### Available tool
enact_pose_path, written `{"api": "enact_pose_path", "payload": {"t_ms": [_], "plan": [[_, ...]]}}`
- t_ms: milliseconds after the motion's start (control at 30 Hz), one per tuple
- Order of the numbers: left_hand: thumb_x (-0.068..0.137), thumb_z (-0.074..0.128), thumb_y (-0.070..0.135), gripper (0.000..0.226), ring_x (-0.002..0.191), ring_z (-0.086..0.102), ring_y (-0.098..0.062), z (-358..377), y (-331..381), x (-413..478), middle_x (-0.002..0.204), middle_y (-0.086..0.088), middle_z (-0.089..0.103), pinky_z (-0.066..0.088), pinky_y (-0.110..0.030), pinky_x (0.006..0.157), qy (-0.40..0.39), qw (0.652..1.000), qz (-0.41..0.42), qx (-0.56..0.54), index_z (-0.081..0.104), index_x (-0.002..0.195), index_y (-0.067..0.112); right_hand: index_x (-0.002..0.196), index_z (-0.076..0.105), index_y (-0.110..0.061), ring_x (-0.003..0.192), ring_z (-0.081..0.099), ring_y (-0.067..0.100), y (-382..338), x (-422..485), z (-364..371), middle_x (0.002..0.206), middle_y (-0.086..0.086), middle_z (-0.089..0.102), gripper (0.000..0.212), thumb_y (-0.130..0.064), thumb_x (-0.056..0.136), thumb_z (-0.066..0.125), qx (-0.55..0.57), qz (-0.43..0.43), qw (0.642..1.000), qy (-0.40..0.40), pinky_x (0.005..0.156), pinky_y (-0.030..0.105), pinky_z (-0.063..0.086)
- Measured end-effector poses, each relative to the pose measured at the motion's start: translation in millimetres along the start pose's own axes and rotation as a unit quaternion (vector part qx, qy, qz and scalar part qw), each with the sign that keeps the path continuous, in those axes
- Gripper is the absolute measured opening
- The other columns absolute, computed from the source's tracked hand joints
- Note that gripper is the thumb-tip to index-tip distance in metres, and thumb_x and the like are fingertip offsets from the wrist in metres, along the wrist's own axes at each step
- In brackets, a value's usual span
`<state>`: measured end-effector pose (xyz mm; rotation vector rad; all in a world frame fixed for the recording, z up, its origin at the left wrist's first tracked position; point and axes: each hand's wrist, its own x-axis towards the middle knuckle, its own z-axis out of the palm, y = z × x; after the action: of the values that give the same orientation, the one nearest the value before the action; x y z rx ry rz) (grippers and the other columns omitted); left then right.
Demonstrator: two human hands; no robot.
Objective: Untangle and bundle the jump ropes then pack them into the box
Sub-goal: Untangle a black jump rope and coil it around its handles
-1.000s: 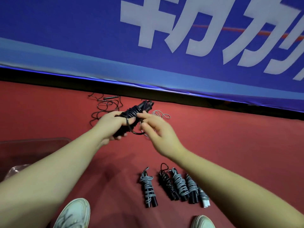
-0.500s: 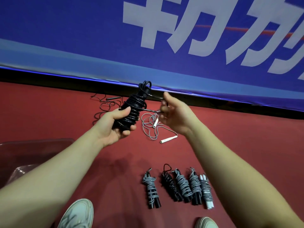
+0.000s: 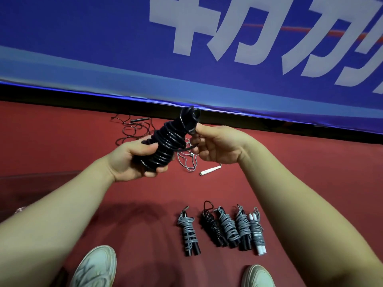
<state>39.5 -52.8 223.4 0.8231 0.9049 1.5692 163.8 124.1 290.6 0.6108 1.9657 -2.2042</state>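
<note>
In both hands (image 3: 132,160) (image 3: 219,146), black rope bundle (image 3: 165,143)

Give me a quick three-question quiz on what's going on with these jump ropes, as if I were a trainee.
1. True or false: the left hand grips the black rope bundle while the right hand pinches its cord.
2. How many finished bundles lie in the row on the red floor? A three, B five, C eight.
3. Fill in: the loose grey rope on the floor ends in a ____ handle.
Key: 1 true; 2 B; 3 white.
</note>
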Motion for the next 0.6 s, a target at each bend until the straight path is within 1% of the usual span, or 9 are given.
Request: {"api": "enact_pose_path", "payload": {"t_ms": [33, 100, 167, 233, 267, 333, 400, 533, 600], "plan": [[0.052, 0.090, 0.032, 0.052, 0.059, 0.055, -0.021, -2.8, 2.2, -2.0, 0.085, -0.014, 0.064, 0.039, -0.022, 0.040, -0.013, 0.999, -0.006, 0.028, 0.069, 0.096, 0.015, 0.073, 0.049, -0.019, 0.057, 0.054, 0.006, -1.5, -1.4, -0.7, 0.056, -0.009, 0.050, 0.024, -0.040, 0.084, 0.055, -0.020, 0.005, 1.000, 0.006, 0.046, 0.010, 0.035], [0.050, 0.090, 0.035, 0.053, 0.060, 0.056, -0.023, -6.1, 6.0, -5.6, 0.081, -0.014, 0.063, 0.039, -0.023, 0.043, -0.011, 0.995, -0.019, 0.094, 0.068, 0.094, 0.014, 0.075, 0.054, -0.016, 0.054, 0.058, 0.007, -0.8, -4.1, 0.0, 0.059, -0.006, 0.054, 0.021, -0.033, 0.086, 0.059, -0.054, 0.009, 0.998, 0.027, 0.047, 0.011, 0.042], [0.047, 0.091, 0.038, 0.062, 0.061, 0.056, -0.025, -8.7, 7.3, -6.5, 0.076, -0.014, 0.061, 0.040, -0.025, 0.046, -0.001, 0.985, -0.027, 0.168, 0.064, 0.095, 0.009, 0.075, 0.058, -0.012, 0.052, 0.059, 0.009, 3.1, -4.5, 0.1, 0.063, 0.000, 0.057, 0.017, -0.019, 0.090, 0.058, -0.076, 0.012, 0.996, 0.044, 0.050, 0.014, 0.048], [0.044, 0.091, 0.041, 0.061, 0.061, 0.058, -0.022, -7.6, 8.3, -7.0, 0.074, -0.011, 0.063, 0.042, -0.025, 0.047, 0.007, 0.972, -0.036, 0.233, 0.069, 0.095, 0.015, 0.077, 0.060, -0.008, 0.051, 0.058, 0.009, 11.1, -4.2, 1.3, 0.066, 0.004, 0.056, 0.014, -0.005, 0.090, 0.056, -0.073, 0.021, 0.996, 0.047, 0.051, 0.016, 0.052], [0.044, 0.090, 0.040, 0.056, 0.061, 0.058, -0.020, -6.0, 9.1, -7.4, 0.073, -0.008, 0.064, 0.043, -0.024, 0.047, 0.011, 0.963, -0.040, 0.265, 0.072, 0.093, 0.022, 0.079, 0.060, -0.007, 0.052, 0.058, 0.009, 15.8, -3.8, 1.8, 0.069, 0.006, 0.057, 0.014, 0.000, 0.089, 0.054, -0.072, 0.025, 0.996, 0.051, 0.051, 0.017, 0.052], [0.050, 0.085, 0.026, 0.046, 0.060, 0.058, -0.017, -4.3, 9.2, -7.5, 0.072, -0.005, 0.065, 0.043, -0.024, 0.048, 0.019, 0.949, -0.051, 0.311, 0.073, 0.095, 0.026, 0.083, 0.059, -0.007, 0.054, 0.060, 0.010, 23.4, -2.5, 2.5, 0.073, 0.008, 0.060, 0.014, 0.004, 0.089, 0.052, -0.067, 0.034, 0.995, 0.060, 0.052, 0.018, 0.054], [0.055, 0.077, 0.021, 0.040, 0.059, 0.057, -0.016, -3.8, 7.4, -7.1, 0.071, -0.005, 0.065, 0.043, -0.023, 0.047, 0.030, 0.948, -0.055, 0.312, 0.073, 0.094, 0.029, 0.084, 0.059, -0.006, 0.052, 0.061, 0.009, 28.1, -1.2, 3.3, 0.070, 0.007, 0.062, 0.014, 0.005, 0.090, 0.052, -0.032, 0.027, 0.997, 0.071, 0.052, 0.017, 0.054], [0.046, 0.085, 0.029, 0.045, 0.061, 0.059, -0.018, -3.5, 5.0, -1.6, 0.072, -0.005, 0.065, 0.042, -0.024, 0.046, 0.073, 0.954, -0.056, 0.284, 0.073, 0.089, 0.031, 0.078, 0.060, -0.006, 0.048, 0.061, 0.007, 31.4, 3.1, 9.2, 0.056, 0.002, 0.064, 0.023, 0.008, 0.091, 0.047, 0.070, -0.040, 0.987, 0.142, 0.057, 0.019, 0.054], [0.057, 0.079, 0.021, 0.028, 0.061, 0.058, -0.020, 0.0, 4.7, 2.6, 0.071, -0.004, 0.065, 0.041, -0.023, 0.045, 0.087, 0.959, -0.055, 0.265, 0.073, 0.083, 0.032, 0.073, 0.059, -0.003, 0.046, 0.061, 0.006, 33.0, 6.3, 14.7, 0.052, 0.003, 0.063, 0.026, 0.010, 0.091, 0.045, 0.178, -0.065, 0.968, 0.166, 0.058, 0.018, 0.054]]}}
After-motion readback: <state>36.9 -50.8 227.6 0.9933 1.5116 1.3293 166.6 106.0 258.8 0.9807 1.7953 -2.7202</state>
